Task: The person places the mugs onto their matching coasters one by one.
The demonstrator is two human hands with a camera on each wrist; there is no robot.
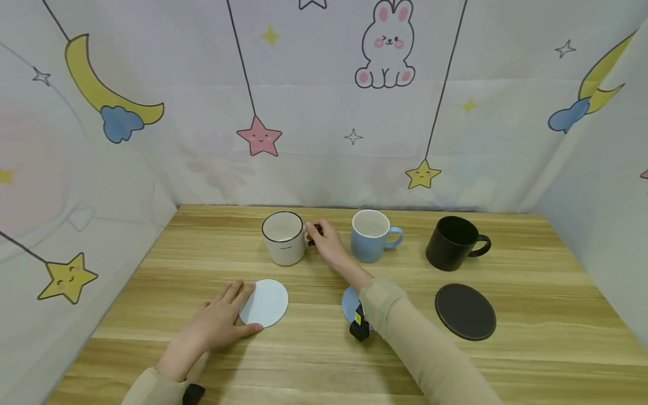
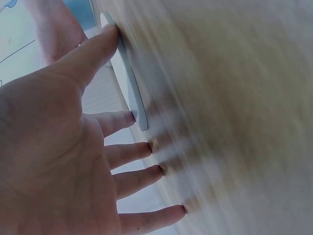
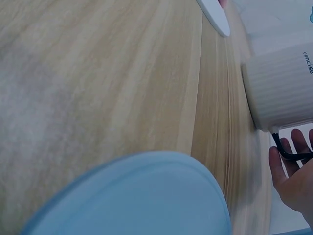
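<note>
My left hand point(image 1: 217, 320) lies beside a round white coaster point(image 1: 268, 304), fingers spread. In the left wrist view its thumb and index finger touch the coaster's edge point(image 2: 129, 83), while the other fingertips rest on the wooden table. With my right hand point(image 1: 329, 244) I hold the black handle point(image 3: 291, 155) of a white mug point(image 1: 286, 250) that has a dark rim and small lettering. This mug stands upright on the table, behind the white coaster. Under my right forearm a light blue coaster point(image 1: 349, 304) is partly hidden.
A light blue mug point(image 1: 367, 244) stands just right of my right hand. Farther right is a black mug point(image 1: 448, 247), with a round black coaster point(image 1: 466, 312) in front of it. A printed curtain point(image 1: 314, 101) hangs behind the wooden table point(image 1: 314, 360) and at both sides.
</note>
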